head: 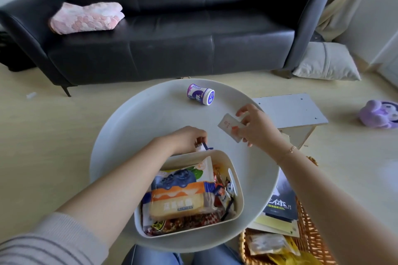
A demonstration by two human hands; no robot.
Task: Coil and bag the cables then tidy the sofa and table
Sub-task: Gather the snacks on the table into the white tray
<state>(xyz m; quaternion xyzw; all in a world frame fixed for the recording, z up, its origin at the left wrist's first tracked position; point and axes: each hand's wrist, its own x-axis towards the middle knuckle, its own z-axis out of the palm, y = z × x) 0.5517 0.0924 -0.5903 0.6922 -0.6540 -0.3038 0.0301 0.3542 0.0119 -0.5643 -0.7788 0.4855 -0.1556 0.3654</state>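
Left hand (189, 139): fingers curled down at the far rim of the white bin (233, 175), pinching a small white packet (201, 146) with a blue mark; fingertips hidden behind the packet and rim. Forearm reaches in from the lower left in a grey striped sleeve.

Right hand (257, 126): raised above the right part of the table, thumb and fingers closed on a flat white card-like sachet (231, 127) with a red mark, held tilted, clear of the tabletop. A thin bracelet (291, 149) sits on the wrist.

Round white table (150, 114): raised rim, carries the bin on its near side and a purple-and-white canister (200, 94) lying on its side near the far edge, well apart from both hands.

White bin: rounded rectangle with a handle slot, filled with snack packets, uppermost an orange-and-white bread packet (178, 202) and a blueberry-printed packet (178, 177) behind it.

Black sofa (172, 28): beyond the table, with a folded pink blanket (86, 17) on its left seat.

Floor items: grey cushion (325, 62) by the sofa's right leg; purple plush toy (379, 113) at far right; white board stool (288, 109) just right of the table; wicker basket (310, 221) at lower right holding a dark book (280, 202) and papers.

Cables: none identifiable in this view.
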